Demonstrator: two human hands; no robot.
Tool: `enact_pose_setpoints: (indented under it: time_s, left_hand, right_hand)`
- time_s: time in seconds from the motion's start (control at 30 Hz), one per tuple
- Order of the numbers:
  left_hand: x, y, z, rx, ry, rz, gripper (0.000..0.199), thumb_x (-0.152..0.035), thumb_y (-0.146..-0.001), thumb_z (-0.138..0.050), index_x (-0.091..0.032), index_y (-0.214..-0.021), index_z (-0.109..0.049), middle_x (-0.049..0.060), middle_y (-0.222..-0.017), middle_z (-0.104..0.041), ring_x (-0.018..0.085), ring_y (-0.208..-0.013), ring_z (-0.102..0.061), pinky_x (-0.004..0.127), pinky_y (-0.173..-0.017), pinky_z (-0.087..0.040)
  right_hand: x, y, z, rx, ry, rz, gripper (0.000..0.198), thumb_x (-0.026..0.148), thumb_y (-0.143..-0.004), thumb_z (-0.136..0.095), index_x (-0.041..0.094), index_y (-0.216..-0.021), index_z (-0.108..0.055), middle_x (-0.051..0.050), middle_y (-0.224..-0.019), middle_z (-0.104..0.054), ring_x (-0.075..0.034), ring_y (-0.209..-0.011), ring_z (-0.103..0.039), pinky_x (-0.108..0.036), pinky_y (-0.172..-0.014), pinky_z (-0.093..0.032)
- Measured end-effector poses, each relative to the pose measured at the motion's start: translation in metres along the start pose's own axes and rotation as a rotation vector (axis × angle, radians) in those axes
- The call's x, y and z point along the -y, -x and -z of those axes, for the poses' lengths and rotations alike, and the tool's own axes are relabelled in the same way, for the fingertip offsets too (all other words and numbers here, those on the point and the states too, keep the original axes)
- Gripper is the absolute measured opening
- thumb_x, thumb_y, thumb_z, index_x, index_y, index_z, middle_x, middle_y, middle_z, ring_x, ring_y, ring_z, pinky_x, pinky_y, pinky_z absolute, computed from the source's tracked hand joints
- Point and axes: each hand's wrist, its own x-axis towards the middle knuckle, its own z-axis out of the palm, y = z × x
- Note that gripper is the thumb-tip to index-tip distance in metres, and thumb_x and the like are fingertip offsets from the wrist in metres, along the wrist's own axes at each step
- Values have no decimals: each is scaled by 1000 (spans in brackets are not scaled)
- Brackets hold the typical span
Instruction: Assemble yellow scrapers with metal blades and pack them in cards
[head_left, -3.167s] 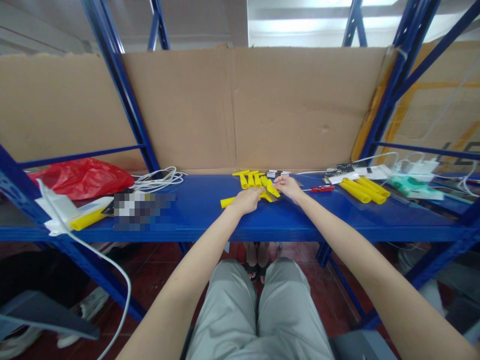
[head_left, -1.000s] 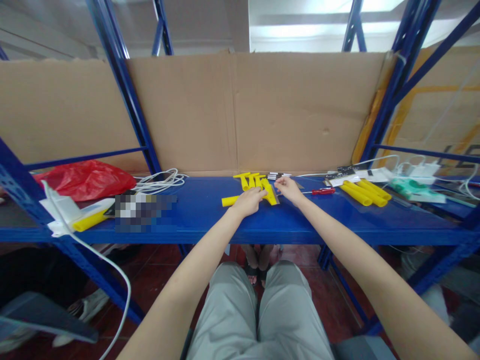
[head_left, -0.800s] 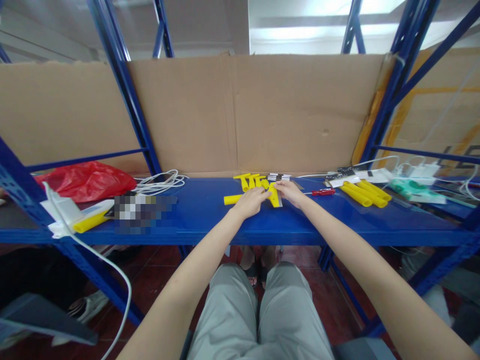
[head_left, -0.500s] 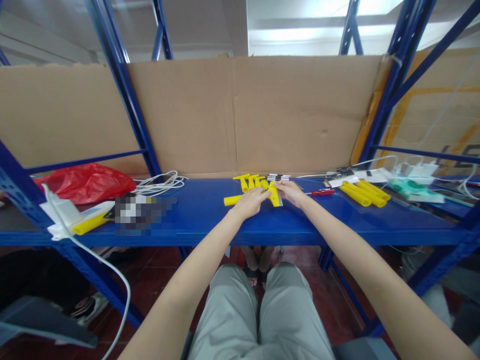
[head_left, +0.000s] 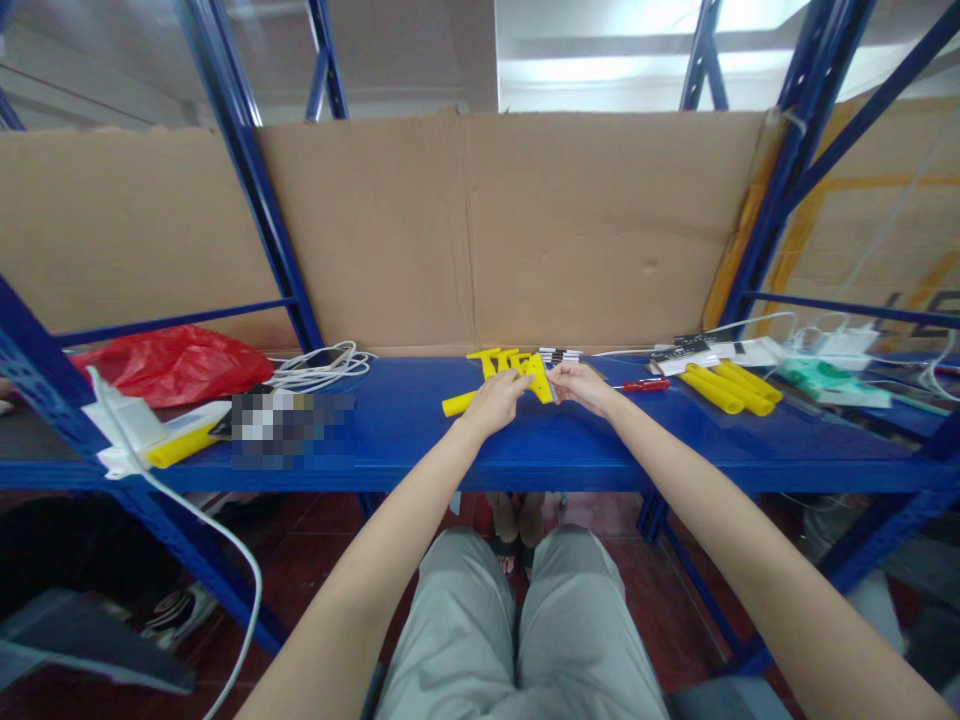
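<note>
My left hand [head_left: 495, 403] is closed around the handle of a yellow scraper [head_left: 538, 380], whose tube-shaped end sticks out to the left. The scraper's wide head points right, above the blue bench. My right hand [head_left: 581, 387] pinches the thin metal blade [head_left: 553, 388] at the head's edge; its fingertips are partly hidden. Just behind my hands lie several yellow T-shaped scrapers [head_left: 489, 364] in a row. Beside them are black-and-white strips [head_left: 559, 355]. A red-handled screwdriver [head_left: 646, 384] rests right of my right hand.
Yellow tubes [head_left: 712, 388] lie at the right on the blue bench [head_left: 397, 420], near white cables and a green-and-white packet [head_left: 832, 380]. A red plastic bag [head_left: 176, 365] and coiled white cable [head_left: 322, 368] are at the left. Cardboard [head_left: 480, 230] stands along the back.
The scraper has turned and its head has shifted slightly left and up, the handle end moving left and down. Both hands stay on it.
</note>
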Motion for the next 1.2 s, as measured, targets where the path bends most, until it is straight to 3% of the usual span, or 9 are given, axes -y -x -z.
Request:
enact_pose_setpoints:
  time_s: [0.23,0.87,1.2]
  left_hand:
    - [6,1,-4,-54,20,-50,33,-10,-88,-43,-15,-118,-57,11,-102,-59,21,-96,-57,36,-86,-47]
    - [3,0,-4,-34,46,-21,34,-10,-87,-43,-15,-118,-56,12,-104,-59,23,-100,-56,38,-89,-46]
    - [3,0,-5,-71,130,-10,32,-9,-86,-45,-14,-115,-57,11,-107,-60,22,-101,-57,37,-91,-47]
  right_hand:
    - [-7,-2,2,47,-43,8,35,39,-60,-81,18,-63,-52,3,-49,-59,-9,-44,-54,-22,-46,-43]
    - [-8,-5,1,39,-74,-67,11,16,-81,-62,16,-71,-56,-1,-56,-63,-10,-47,-57,-22,-50,-47]
    - [-5,-6,5,96,-87,-48,9,12,-70,-67,15,-76,-61,-1,-63,-66,-11,-54,-60,-23,-54,-49]
